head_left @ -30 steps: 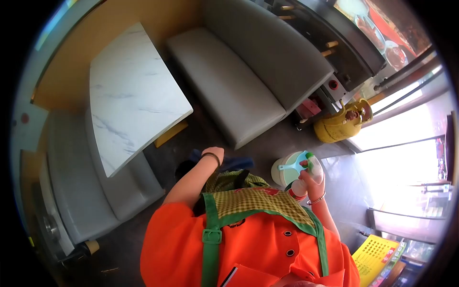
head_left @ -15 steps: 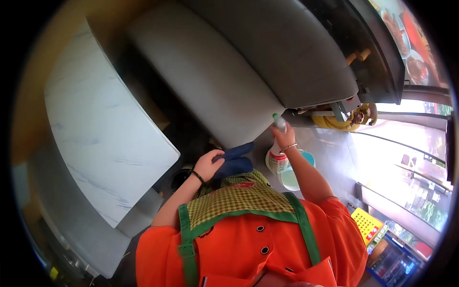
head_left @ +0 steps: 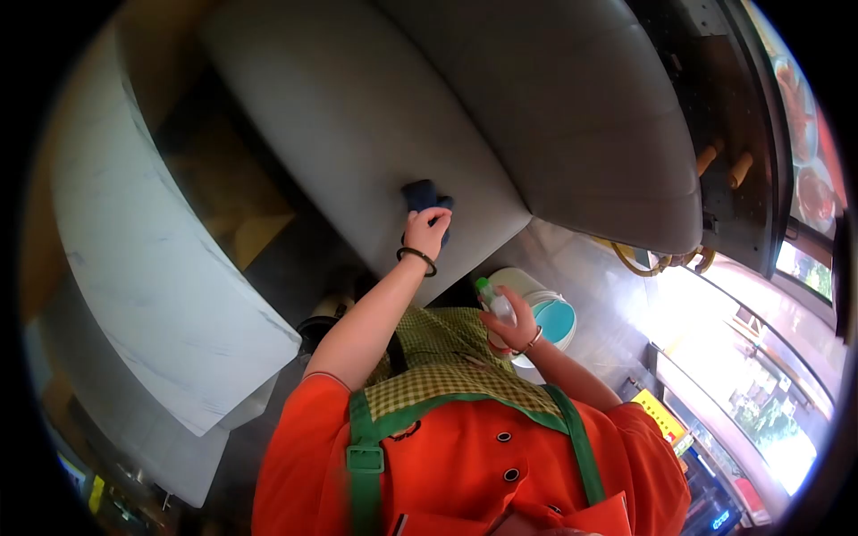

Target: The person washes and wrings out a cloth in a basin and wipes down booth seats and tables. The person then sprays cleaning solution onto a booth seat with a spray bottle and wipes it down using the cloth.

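Note:
My left hand [head_left: 427,232] is closed on a dark blue cloth [head_left: 420,194] and presses it onto the grey padded seat [head_left: 357,116] of a bench. In front of my apron, my right hand [head_left: 514,322] grips a clear spray bottle [head_left: 499,308] with a green top. Its fingers wrap round the bottle, and the lower part is partly hidden. Just beyond that hand stand white buckets [head_left: 523,284] on the floor, one with a light blue inside.
A white marble-patterned table [head_left: 152,259] stands at the left, its corner near my left elbow. The bench's grey backrest [head_left: 572,116] rises beyond the seat. A dark cabinet [head_left: 724,134] with wooden knobs is at the upper right. Bright windows [head_left: 742,357] line the right side.
My left hand has carried the cloth from beside my apron forward onto the seat. My right hand has drawn the spray bottle back from near the seat corner toward my body.

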Motion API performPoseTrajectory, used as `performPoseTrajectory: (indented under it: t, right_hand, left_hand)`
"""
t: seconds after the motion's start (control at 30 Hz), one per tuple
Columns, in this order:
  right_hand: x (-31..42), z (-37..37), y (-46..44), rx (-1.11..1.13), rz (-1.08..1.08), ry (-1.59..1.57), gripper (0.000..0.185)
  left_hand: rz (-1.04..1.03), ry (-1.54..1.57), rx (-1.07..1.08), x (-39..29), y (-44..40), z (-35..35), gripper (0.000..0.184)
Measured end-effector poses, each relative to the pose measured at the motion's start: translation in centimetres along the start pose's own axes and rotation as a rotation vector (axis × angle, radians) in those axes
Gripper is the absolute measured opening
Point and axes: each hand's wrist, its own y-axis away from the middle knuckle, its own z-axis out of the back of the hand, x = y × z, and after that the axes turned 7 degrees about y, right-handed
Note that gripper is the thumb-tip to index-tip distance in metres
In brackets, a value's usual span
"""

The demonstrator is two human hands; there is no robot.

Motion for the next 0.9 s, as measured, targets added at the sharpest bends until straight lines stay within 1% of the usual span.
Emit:
performPoseTrajectory:
  t: [0.03, 0.1, 0.13, 0.17, 0.2, 0.23, 0.27, 0.3, 0.33, 0.4, 0.47, 0.53, 0.57, 0.63, 0.67, 0.73, 0.77, 0.83, 0.87, 0.9]
  right_hand:
    - [-1.5, 0.7, 0.4, 0.009, -0.004, 0.003, 0.045]
    - [-4.7, 2.2, 1.5, -0.056, -0.118, -0.006, 0.045]
    - [-5.4, 3.5, 1.4, -0.058, -0.140, -0.015, 0.044]
    - [-6.1, 4.6, 1.4, -0.061, -0.161, -0.028, 0.043]
    - [-8.7, 4.7, 2.4, -0.117, -0.216, 0.011, 0.040]
    - [-8.3, 6.2, 2.0, -0.091, -0.306, -0.042, 0.038]
    - [-8.6, 7.2, 1.9, -0.105, -0.334, 0.008, 0.037]
    - [-9.2, 7.9, 2.2, -0.114, -0.360, 0.057, 0.036]
    - [-10.2, 8.2, 2.6, -0.102, -0.368, 0.051, 0.036]
    - [-11.7, 8.7, 3.5, -0.203, -0.484, -0.157, 0.036]
    - [-12.3, 9.0, 3.8, -0.198, -0.495, -0.190, 0.036]
    - [-12.7, 9.1, 3.6, -0.192, -0.477, -0.196, 0.037]
    - [-12.6, 9.1, 3.7, -0.198, -0.477, -0.204, 0.037]
    - [-12.3, 9.0, 3.4, -0.187, -0.490, -0.220, 0.038]
    - [-12.2, 8.8, 3.4, -0.183, -0.471, -0.185, 0.038]
    - [-11.6, 8.6, 3.5, -0.192, -0.478, -0.201, 0.038]
    - [-11.2, 8.5, 3.4, -0.192, -0.469, -0.216, 0.038]
    - [-11.1, 7.9, 3.8, -0.223, -0.445, -0.186, 0.036]
    - [-10.8, 7.4, 3.9, -0.243, -0.418, -0.176, 0.036]
    - [-10.4, 6.8, 4.2, -0.265, -0.393, -0.165, 0.035]
  left_hand:
    - [0.016, 0.000, -0.079, 0.5, -2.0, -2.1, 0.016]
    - [0.036, 0.119, -0.124, 4.0, -6.8, -7.5, 0.016]
    - [0.073, 0.163, -0.156, 4.8, -8.9, -10.1, 0.016]
    - [-0.016, 0.125, -0.149, 5.0, -10.5, -12.2, 0.015]
    - [0.048, 0.119, -0.153, 5.2, -12.1, -14.1, 0.016]
    - [0.112, 0.115, -0.154, 5.7, -13.6, -16.2, 0.018]
    - [0.125, 0.109, -0.154, 5.4, -14.8, -17.9, 0.018]
    - [0.229, -0.016, -0.224, 5.1, -15.8, -19.2, 0.020]
    - [0.329, -0.146, -0.291, 4.7, -16.5, -19.9, 0.023]
    - [0.365, -0.134, -0.322, 3.9, -17.2, -20.9, 0.024]
    - [0.373, -0.127, -0.359, 3.9, -17.7, -21.5, 0.025]
    - [0.476, -0.154, -0.427, 3.2, -18.3, -21.8, 0.022]
    - [0.469, -0.161, -0.424, 2.9, -18.3, -21.9, 0.022]
    - [0.563, -0.140, -0.470, 2.2, -18.7, -22.1, 0.020]
    - [0.557, -0.143, -0.461, 3.9, -19.4, -22.4, 0.020]
    - [0.623, 0.142, -0.406, 7.0, -20.2, -22.2, 0.021]
    - [0.618, 0.138, -0.397, 6.5, -18.9, -21.2, 0.021]
    - [0.362, 0.717, -0.158, 5.4, -15.0, -18.9, 0.023]
    - [0.443, 0.837, -0.196, 5.0, -13.5, -18.0, 0.023]
    - [0.444, 0.827, -0.182, 4.6, -11.8, -16.8, 0.023]
